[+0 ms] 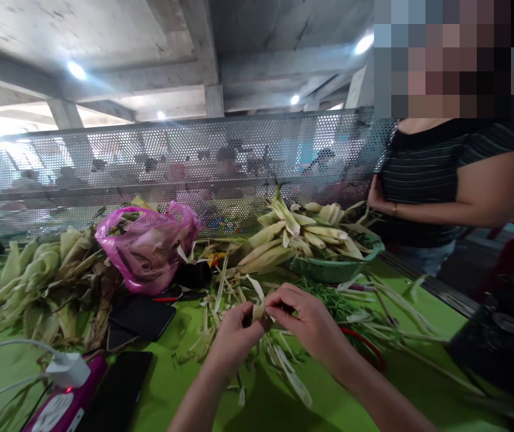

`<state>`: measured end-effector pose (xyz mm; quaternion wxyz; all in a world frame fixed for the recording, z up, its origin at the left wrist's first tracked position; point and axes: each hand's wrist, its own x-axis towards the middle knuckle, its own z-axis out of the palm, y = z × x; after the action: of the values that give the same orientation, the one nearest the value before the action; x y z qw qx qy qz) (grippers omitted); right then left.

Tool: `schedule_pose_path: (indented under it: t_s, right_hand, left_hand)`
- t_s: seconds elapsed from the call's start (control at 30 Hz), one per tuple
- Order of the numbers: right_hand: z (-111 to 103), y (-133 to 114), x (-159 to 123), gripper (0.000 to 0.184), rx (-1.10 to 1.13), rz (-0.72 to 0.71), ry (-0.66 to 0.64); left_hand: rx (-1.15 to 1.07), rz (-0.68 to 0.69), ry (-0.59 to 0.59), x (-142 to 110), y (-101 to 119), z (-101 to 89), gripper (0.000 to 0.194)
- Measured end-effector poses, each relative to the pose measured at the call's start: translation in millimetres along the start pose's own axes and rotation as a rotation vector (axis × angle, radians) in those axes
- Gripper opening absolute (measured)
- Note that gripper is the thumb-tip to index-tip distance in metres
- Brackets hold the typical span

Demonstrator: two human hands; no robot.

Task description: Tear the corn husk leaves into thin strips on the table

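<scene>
Between my two hands is a small folded piece of pale corn husk (258,311), with a thin strip sticking up from it. My left hand (238,333) pinches it from the left. The fingertips of my right hand (304,318) close on its right side. Both hands are above the green tabletop (257,402). Loose husk strips (290,369) lie below and around them. Just behind my right hand lies a heap of thin green strands (317,303). Farther back, a green basket (335,270) is piled with corn husks (284,240).
At left are a husk pile (54,282), a pink plastic bag (153,246), dark phones (142,315) and a purple power strip (59,402) with cables. A red-handled tool (365,345) lies by my right forearm. A perforated metal screen (185,168) runs behind; a person (423,180) stands at right.
</scene>
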<state>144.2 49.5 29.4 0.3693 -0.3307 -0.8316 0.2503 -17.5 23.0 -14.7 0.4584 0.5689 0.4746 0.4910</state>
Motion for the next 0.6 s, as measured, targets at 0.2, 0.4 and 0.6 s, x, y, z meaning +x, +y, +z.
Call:
schedule_pose_path:
  t_s: [0.2,0.4,0.6]
  right_hand:
    - [-3.0,-2.1,0.1,0.014,0.027,0.011,-0.057]
    - [-3.8,-4.7,-1.6,0.024,-0.042,0.019,-0.056]
    - [2.1,-6.9,-4.5,0.017,-0.164,-0.085,0.003]
  left_hand:
    - [0.002,0.023,-0.046,-2.1,1.6,-0.1,0.02]
    - [0.03,0.007,-0.002,-4.0,8.1,2.6,0.014]
    - [-0.15,0.005,-0.036,-6.8,3.4,5.4,0.014]
